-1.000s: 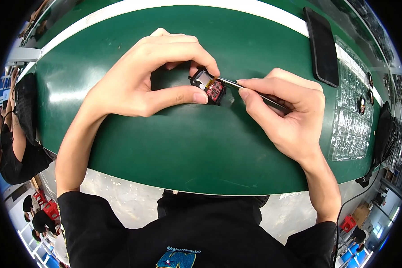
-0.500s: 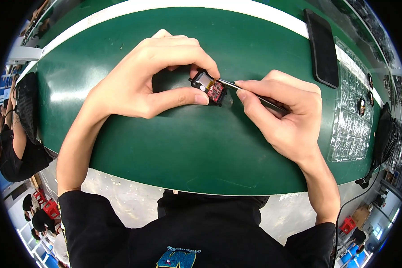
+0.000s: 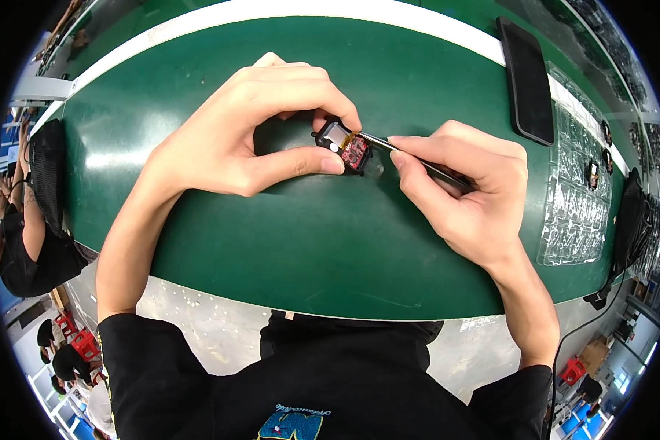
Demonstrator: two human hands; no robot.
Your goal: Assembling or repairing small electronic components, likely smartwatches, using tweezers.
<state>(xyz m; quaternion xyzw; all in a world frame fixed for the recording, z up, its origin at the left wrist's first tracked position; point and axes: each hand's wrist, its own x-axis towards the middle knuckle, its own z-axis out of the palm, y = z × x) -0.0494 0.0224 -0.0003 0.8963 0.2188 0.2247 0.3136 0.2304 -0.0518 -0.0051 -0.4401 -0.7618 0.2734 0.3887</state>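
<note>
Smooth green table (image 3: pixel 308 242) fills the middle. Toward eleven o'clock, the left hand (image 3: pixel 224 136) grips with thumb and finger a small black open housing (image 3: pixel 343 147) at twelve o'clock. A slim metal tool (image 3: pixel 378 140), pinched by the right hand (image 3: pixel 488 194) toward two o'clock, could scratch the red circuit board (image 3: pixel 356 152) if it slips. The housing looks slanted, with grey rectangle (image 3: pixel 336 133) inside.

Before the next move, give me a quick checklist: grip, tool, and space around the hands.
1. Device secured: ok, between the left hand's thumb and fingers.
2. Tool gripped: ok, pinched in the right hand.
3. Tool tip clear of left fingers: not ok, it sits right by the index fingertip.
4. Tip contact with device: cannot tell, too small.
5. Red board exposed: ok, in view.
6. Phone and clear tray apart from hands: ok, both lie farther right.
</note>
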